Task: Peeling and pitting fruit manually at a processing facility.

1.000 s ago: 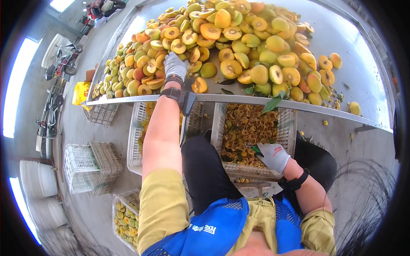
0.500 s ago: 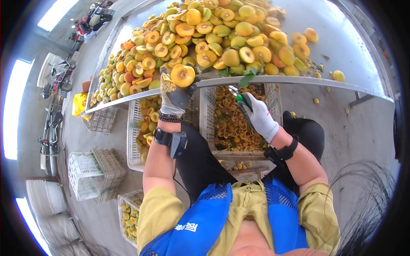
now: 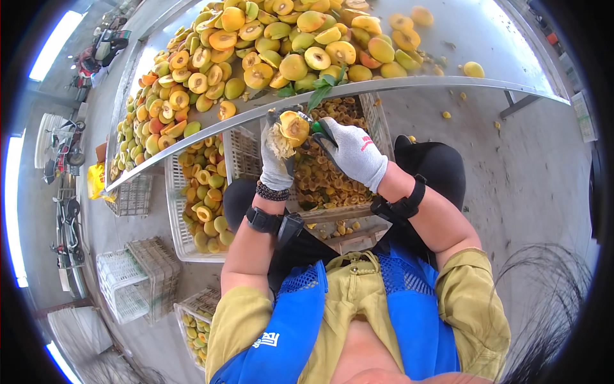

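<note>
My gloved left hand [image 3: 276, 163] grips a halved yellow peach [image 3: 295, 128], its cut face up. Crumpled, pale brownish material clings to the glove beside the fruit. My gloved right hand [image 3: 355, 155] is closed round a pitting tool with a green handle [image 3: 316, 127]. The tool's metal end meets the peach half, partly hidden by it. Both hands are just in front of the metal table's edge [image 3: 409, 83], over a crate [image 3: 378, 128] of brown pits and scraps [image 3: 332, 185]. Green leaves [image 3: 323, 89] hang at that edge.
A large heap of peach halves [image 3: 256, 48] covers much of the table. Left of my legs stands a white crate of halves [image 3: 176, 221]. Further left are stacked crates [image 3: 137, 278], another fruit crate [image 3: 195, 320], a yellow bag [image 3: 96, 181] and parked two-wheelers [image 3: 64, 141].
My left hand has drawn the peach half back from the table edge. My right hand has moved left, bringing the tool against the fruit. The whole view has shifted slightly.
</note>
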`<state>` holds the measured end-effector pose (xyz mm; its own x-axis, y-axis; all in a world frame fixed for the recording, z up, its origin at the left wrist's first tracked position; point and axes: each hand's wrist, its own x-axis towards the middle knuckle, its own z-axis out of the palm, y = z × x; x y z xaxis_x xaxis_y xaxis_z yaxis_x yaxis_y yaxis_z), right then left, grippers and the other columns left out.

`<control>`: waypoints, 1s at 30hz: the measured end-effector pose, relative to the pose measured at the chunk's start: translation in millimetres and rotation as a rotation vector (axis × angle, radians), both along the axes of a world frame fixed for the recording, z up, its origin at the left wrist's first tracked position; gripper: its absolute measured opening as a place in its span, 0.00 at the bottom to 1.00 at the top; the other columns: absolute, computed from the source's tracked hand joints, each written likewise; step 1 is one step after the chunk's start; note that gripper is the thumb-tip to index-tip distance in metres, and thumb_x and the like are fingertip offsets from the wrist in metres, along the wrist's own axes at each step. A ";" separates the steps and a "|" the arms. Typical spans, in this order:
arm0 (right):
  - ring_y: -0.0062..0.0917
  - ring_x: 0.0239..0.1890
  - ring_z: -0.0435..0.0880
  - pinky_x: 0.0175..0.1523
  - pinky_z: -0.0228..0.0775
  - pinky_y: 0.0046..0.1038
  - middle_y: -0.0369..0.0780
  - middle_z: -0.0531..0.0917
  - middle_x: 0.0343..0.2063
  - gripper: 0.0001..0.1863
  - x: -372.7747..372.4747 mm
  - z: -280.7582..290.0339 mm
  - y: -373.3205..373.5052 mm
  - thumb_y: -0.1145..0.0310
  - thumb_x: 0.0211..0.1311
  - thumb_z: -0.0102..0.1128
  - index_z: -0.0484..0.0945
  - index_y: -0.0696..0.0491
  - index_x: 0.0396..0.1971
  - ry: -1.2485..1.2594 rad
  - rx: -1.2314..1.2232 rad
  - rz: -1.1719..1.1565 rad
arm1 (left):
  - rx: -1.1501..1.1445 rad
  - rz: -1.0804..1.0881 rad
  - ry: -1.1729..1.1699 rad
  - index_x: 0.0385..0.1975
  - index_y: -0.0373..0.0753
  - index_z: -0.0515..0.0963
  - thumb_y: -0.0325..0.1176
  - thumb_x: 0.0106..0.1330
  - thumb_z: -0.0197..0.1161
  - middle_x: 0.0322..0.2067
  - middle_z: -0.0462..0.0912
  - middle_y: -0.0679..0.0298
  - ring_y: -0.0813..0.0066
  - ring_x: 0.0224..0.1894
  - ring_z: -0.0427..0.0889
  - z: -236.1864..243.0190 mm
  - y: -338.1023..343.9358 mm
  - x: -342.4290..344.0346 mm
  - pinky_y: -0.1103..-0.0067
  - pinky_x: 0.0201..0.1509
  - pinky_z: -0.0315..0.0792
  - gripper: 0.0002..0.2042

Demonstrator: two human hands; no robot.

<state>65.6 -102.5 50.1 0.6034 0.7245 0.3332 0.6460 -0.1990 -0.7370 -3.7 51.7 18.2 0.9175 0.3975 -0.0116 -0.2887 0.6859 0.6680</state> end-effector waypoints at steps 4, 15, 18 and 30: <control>0.44 0.26 0.74 0.28 0.65 0.34 0.51 0.75 0.22 0.14 0.8 7.0 -1.7 0.73 0.48 0.53 0.66 0.61 0.36 -0.001 -0.127 0.023 | -0.067 0.068 0.141 0.43 0.34 0.64 0.37 0.63 0.38 0.38 0.72 0.59 0.70 0.39 0.74 6.2 -11.2 4.2 0.78 0.42 0.71 0.15; 0.44 0.26 0.74 0.29 0.66 0.36 0.51 0.74 0.20 0.14 3.8 -3.7 3.8 0.70 0.47 0.54 0.64 0.60 0.33 0.037 -0.084 0.165 | 0.006 0.151 0.242 0.42 0.37 0.65 0.47 0.59 0.40 0.38 0.72 0.59 0.66 0.40 0.72 -17.8 -5.9 6.3 0.73 0.43 0.69 0.20; 0.44 0.26 0.74 0.29 0.66 0.36 0.51 0.74 0.20 0.13 4.6 -3.5 3.5 0.70 0.48 0.53 0.65 0.60 0.32 0.063 -0.032 0.183 | -0.081 0.126 0.276 0.41 0.38 0.66 0.48 0.58 0.41 0.37 0.72 0.60 0.66 0.38 0.73 -12.1 -7.4 6.4 0.73 0.42 0.69 0.21; 0.43 0.25 0.74 0.27 0.65 0.37 0.49 0.74 0.17 0.13 14.4 -10.3 0.9 0.67 0.49 0.52 0.65 0.58 0.30 -0.055 -0.117 0.220 | 0.027 -0.099 0.338 0.39 0.35 0.67 0.46 0.61 0.38 0.33 0.74 0.59 0.68 0.34 0.75 12.3 -11.2 -3.5 0.75 0.38 0.72 0.20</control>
<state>80.0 -101.6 39.8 0.4099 0.8720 0.2674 0.7214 -0.1306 -0.6800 -7.1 40.5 30.5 0.8978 0.3112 -0.3116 0.0184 0.6805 0.7326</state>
